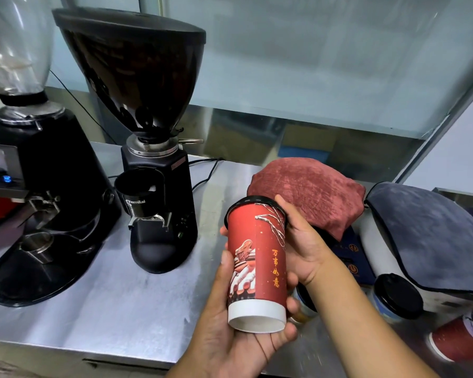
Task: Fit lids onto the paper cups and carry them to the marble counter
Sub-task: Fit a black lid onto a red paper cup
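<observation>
Red paper cup (257, 263) held in both hands above steel counter (120, 301), tilted w/ base toward camera.
Left hand (238, 323) wrapped round lower body & base; right hand (301, 246) curled at top, fingertips on black lid (253, 200) sitting on rim. Black-lidded cup (396, 298) stands at right, near grey cloth (432, 236); coffee grinder (153, 148) to left.

A red paper cup (257, 266) with printed artwork and yellow characters is tilting away, its white base facing the viewer, a black lid (253, 201) sitting on its rim. Another lidded cup (391, 301) is standing at right, and a red one (459, 341) is lying sideways.
</observation>
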Demonstrator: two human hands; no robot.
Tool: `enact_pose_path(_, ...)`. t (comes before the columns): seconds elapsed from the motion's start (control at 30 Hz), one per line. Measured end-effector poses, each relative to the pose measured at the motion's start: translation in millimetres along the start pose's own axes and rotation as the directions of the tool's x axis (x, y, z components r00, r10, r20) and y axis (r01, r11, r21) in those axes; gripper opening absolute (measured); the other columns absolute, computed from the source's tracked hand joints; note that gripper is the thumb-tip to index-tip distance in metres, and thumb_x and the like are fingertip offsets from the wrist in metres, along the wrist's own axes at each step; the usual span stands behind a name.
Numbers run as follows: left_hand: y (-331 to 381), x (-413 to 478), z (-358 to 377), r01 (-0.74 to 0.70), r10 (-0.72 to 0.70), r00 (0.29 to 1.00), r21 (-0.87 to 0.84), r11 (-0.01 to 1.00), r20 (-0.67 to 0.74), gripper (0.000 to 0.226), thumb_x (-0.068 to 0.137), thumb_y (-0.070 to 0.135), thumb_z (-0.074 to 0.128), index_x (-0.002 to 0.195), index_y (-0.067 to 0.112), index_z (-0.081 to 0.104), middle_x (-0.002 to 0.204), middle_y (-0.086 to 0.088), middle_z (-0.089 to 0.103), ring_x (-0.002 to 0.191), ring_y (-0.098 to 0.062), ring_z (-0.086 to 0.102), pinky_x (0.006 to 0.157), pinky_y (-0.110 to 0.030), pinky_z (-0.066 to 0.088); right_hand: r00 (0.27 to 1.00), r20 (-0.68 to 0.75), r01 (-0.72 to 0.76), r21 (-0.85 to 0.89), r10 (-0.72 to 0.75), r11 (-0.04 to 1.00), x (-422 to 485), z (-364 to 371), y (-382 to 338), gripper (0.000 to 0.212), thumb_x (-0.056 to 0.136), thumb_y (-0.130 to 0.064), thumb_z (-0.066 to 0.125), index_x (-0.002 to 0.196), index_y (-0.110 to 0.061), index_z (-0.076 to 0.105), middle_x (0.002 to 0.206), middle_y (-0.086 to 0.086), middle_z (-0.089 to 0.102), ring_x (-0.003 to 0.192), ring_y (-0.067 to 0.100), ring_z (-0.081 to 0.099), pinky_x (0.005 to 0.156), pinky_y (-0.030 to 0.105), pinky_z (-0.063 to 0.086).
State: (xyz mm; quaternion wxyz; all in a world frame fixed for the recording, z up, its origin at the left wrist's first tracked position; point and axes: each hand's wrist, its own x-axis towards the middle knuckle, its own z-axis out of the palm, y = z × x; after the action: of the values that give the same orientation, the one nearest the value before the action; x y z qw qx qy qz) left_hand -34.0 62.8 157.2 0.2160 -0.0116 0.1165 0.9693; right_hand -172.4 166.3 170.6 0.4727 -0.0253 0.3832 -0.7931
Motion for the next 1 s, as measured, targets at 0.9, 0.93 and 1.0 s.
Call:
enact_pose_path(0.9, 37.6, 18.4, -144.5, 0.216, 0.153, 0.928, 0.824, 0.524, -0.34, 0.068, 0.069, 0.019, 0.084, 0.13, 0.018, 0.055, 0.11, -0.007, 0.072, 0.095, -0.014, 0.068, 0.082, -0.028, 0.056, 0.939, -0.326, -0.3, -0.606, 0.113, 0.737, 32.0, -53.7, 4.4, 0.037, 0.098, -0.015, 0.061, 0.134, -0.007, 0.062, 0.118, 0.014, 0.066, 0.104, 0.028, 0.066, 0.097, 0.049, 0.054)
enact_pose_path(0.93, 38.2, 20.1, -155.6, 0.249, 0.145, 0.921, 0.833, 0.495, -0.361, 0.071, 0.068, 0.019, 0.085, 0.131, 0.017, 0.054, 0.111, -0.007, 0.072, 0.096, -0.014, 0.068, 0.082, -0.028, 0.056, 0.927, -0.349, -0.34, -0.629, 0.138, 0.699, 34.4, -57.2, 8.8, 0.037, 0.1, -0.013, 0.059, 0.136, -0.008, 0.06, 0.118, 0.012, 0.065, 0.104, 0.027, 0.065, 0.101, 0.051, 0.051)
enact_pose_path(1.0, 40.2, 23.1, -175.3, 0.292, 0.131, 0.917, 0.858, 0.423, -0.377, 0.073, 0.067, 0.016, 0.086, 0.132, 0.014, 0.052, 0.11, -0.006, 0.072, 0.095, -0.013, 0.068, 0.082, -0.027, 0.054, 0.906, -0.388, -0.401, -0.665, 0.168, 0.63, 40.3, -64.8, 19.2, 0.036, 0.101, -0.008, 0.058, 0.137, -0.011, 0.059, 0.117, 0.011, 0.065, 0.098, 0.024, 0.064, 0.104, 0.05, 0.049)
